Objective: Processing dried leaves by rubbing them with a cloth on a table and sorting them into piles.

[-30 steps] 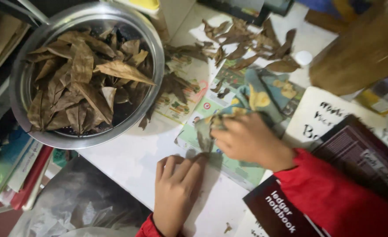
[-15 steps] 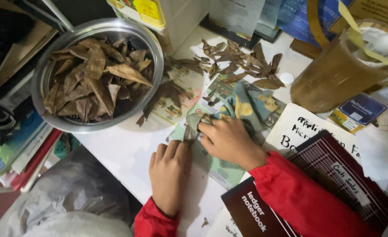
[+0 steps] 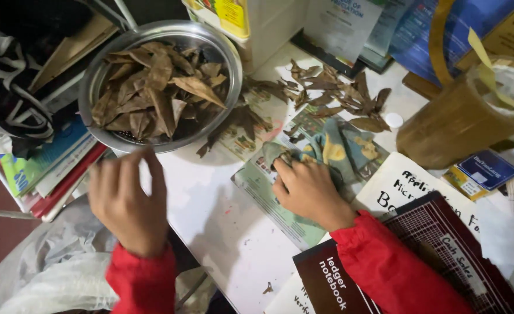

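Pressing cloth (image 3: 332, 152) onto paper (image 3: 280, 203), right hand (image 3: 306, 189) fingers curled on it (pinning it flat); left hand (image 3: 126, 200) lifted near bowl (image 3: 97, 81), fingers loosely apart, empty.

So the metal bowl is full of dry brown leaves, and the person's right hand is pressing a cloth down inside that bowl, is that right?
Not quite. The metal bowl does hold dry brown leaves, but the right hand presses the cloth down on the white table, beside the bowl and not inside it. The head view shows this. The left hand hovers near the bowl's rim.
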